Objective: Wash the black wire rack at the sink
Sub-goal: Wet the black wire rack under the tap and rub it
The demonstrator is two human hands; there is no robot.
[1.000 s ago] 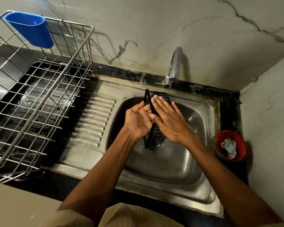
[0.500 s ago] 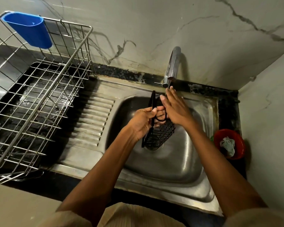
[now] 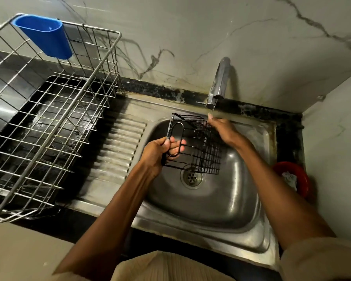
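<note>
A small black wire rack hangs over the steel sink, just above the drain. My left hand grips its looped frame at the left edge, thumb and fingers curled round the wire. With straight fingers, my right hand lies along the rack's upper right side, fingertips pointing up under the tap. A thin stream of water falls from the spout onto those fingertips.
A large metal dish rack with a blue plastic cup hooked on its rim stands on the left counter. A ribbed drainboard lies between it and the basin. A red bowl holding a white cloth sits in the right corner.
The black rack has turned from edge-on to lying flatter and open toward me. My right hand slid off the rack's face to its upper right side, under the tap.
</note>
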